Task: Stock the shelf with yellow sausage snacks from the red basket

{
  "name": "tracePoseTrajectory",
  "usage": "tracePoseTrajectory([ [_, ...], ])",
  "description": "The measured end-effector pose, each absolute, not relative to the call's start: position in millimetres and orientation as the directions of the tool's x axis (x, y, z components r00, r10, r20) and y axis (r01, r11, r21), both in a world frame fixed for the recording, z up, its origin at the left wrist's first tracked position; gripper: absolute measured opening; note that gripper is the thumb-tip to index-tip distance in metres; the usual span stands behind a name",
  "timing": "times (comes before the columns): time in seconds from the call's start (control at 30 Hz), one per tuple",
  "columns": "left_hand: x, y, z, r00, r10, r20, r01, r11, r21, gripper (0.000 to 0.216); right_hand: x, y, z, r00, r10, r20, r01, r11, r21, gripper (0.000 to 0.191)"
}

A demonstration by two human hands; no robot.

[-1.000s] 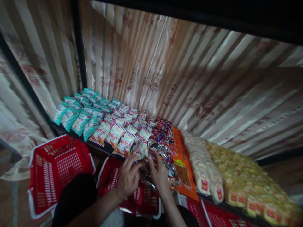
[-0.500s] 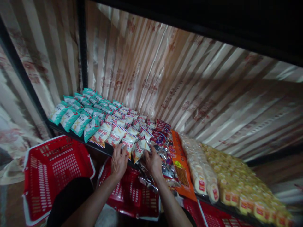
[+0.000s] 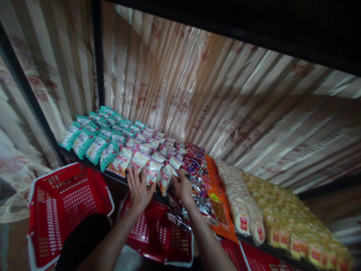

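Rows of white snack bags [image 3: 137,160] with striped tops and red lettering stand on a low black shelf. My left hand [image 3: 139,190] has its fingers spread against the lower fronts of the front-row bags, with its thumb by the third one. At the right end of that row, a tilted white snack bag [image 3: 166,176] has its right edge between the bent fingers and thumb of my right hand [image 3: 182,188]. Silver and dark purple packets [image 3: 200,184] lie just right of that hand, some hanging over the shelf edge.
Teal snack bags [image 3: 97,146] fill the shelf's left end. Rightward come an orange packet [image 3: 214,195], long clear packs [image 3: 235,203] and yellow-wrapped items [image 3: 276,210]. Below are a red basket [image 3: 76,199] and another red basket [image 3: 158,244]. A pleated curtain [image 3: 180,75] hangs behind; a black post [image 3: 97,56] stands left.
My left hand has shifted slightly left along the bag fronts, and its fingers have spread wider. My right hand stays at the end bag's edge.
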State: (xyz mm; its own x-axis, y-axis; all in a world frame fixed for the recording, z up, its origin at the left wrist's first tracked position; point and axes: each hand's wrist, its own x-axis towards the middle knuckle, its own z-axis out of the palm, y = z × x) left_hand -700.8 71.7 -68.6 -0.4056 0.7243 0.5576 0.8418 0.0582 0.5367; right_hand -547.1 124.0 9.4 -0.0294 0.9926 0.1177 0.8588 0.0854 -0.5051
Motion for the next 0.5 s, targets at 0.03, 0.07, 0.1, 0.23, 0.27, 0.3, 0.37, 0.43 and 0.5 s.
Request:
tracePoseTrajectory([
  [0.03,-702.2,73.6,-69.8,-0.417,0.732,0.539,0.833,0.071,0.548,0.069,-546.8,124.6,6.9,-0.023,0.993,0.113,0.850,0.078,-0.520,0.044],
  [0.07,-703.6,75.5,-71.2,-0.425,0.741,0.521,0.825,0.080,0.559,0.072,-546.5,125.3,4.4,-0.012,0.994,0.108,0.842,0.068,-0.535,0.045],
  [0.1,-704.9,77.2,-72.4,-0.426,0.750,0.506,0.819,0.082,0.567,0.073,-546.3,126.0,2.0,-0.004,0.995,0.105,0.832,0.061,-0.552,0.046],
  [0.23,-707.9,81.2,-73.5,-0.413,0.774,0.479,0.808,0.069,0.585,0.071,-546.3,129.9,-5.9,-0.014,0.991,0.131,0.772,0.094,-0.629,0.044],
  [0.27,-708.1,81.6,-72.8,-0.414,0.777,0.474,0.804,0.068,0.590,0.070,-546.6,131.1,-7.5,-0.013,0.991,0.130,0.758,0.094,-0.645,0.044],
  [0.3,-708.3,81.8,-72.0,-0.416,0.780,0.467,0.799,0.068,0.597,0.070,-547.1,132.2,-8.6,-0.007,0.992,0.127,0.752,0.089,-0.654,0.044],
  [0.37,-708.7,82.3,-70.4,-0.420,0.788,0.451,0.787,0.068,0.613,0.067,-548.7,134.4,-9.1,0.007,0.992,0.123,0.757,0.075,-0.650,0.044],
  [0.43,-709.6,82.7,-69.7,-0.420,0.794,0.439,0.773,0.060,0.631,0.065,-551.1,136.2,-7.1,0.010,0.991,0.135,0.773,0.078,-0.629,0.043],
  [0.5,-710.8,83.3,-70.3,-0.419,0.796,0.437,0.761,0.045,0.647,0.064,-554.3,137.4,-3.6,0.015,0.989,0.146,0.784,0.079,-0.616,0.040],
])
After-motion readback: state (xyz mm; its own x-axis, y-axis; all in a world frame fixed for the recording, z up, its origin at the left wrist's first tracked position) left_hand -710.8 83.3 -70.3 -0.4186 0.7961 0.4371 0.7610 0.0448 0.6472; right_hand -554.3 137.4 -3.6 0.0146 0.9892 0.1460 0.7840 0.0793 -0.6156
